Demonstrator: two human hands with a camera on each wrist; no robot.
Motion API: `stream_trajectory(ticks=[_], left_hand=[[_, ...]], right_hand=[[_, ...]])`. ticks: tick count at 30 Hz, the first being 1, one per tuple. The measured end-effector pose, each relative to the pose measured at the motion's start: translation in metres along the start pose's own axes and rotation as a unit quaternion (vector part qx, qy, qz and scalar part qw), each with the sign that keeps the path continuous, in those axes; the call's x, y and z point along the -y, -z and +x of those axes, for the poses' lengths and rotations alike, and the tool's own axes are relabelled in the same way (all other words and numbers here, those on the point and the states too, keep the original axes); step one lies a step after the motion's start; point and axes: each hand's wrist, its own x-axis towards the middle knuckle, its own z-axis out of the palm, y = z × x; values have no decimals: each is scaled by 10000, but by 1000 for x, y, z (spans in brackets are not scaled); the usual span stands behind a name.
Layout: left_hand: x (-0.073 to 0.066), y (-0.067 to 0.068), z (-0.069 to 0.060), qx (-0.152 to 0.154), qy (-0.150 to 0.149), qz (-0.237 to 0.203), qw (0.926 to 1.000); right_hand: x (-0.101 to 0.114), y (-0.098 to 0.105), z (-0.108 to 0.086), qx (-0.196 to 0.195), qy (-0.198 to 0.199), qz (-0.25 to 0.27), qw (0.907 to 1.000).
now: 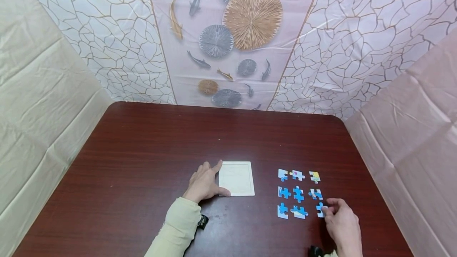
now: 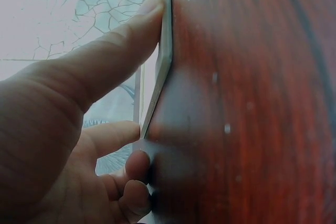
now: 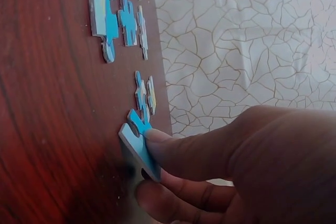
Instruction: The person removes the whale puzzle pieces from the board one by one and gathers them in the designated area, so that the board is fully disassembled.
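Note:
A square white puzzle tray (image 1: 236,179) lies on the table, its thin edge turned to the left wrist view. My left hand (image 1: 204,181) is at its left side, thumb on the near corner and index fingertip at the far corner, fingers spread. Over at the right, my right hand (image 1: 343,222) pinches a blue and white jigsaw piece (image 3: 140,148) between thumb and fingers. In the right wrist view that piece is tilted up off the table. Several other jigsaw pieces (image 1: 298,194) lie in loose rows between the tray and my right hand.
The dark red-brown table (image 1: 143,150) spreads around the tray and pieces. A patterned cloth (image 1: 221,70) hangs behind its far edge. Pale cloth walls (image 1: 410,138) stand along both sides.

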Motion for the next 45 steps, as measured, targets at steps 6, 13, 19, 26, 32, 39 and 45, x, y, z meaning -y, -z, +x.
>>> stream_trajectory(ticks=[6,13,19,26,32,39,45], left_hand=[[0,0,0,5,33,15,10000],[0,1,0,6,63,7,10000],[0,0,0,-2,67,17,10000],[0,-1,0,-1,77,29,10000],[0,-1,0,23,72,-33,10000],[0,0,1,-42,67,-25,10000],[0,0,1,-2,73,-43,10000]], right_hand=[[0,-1,0,18,-27,-3,10000],[-1,-1,-2,47,-66,-32,10000],[-1,0,-3,119,-133,-128,9998],[1,-1,-2,138,-275,-151,9994],[1,-2,-2,97,-255,-150,9995],[3,-2,0,66,-324,-75,9994],[2,-3,0,7,-337,-65,9994]])
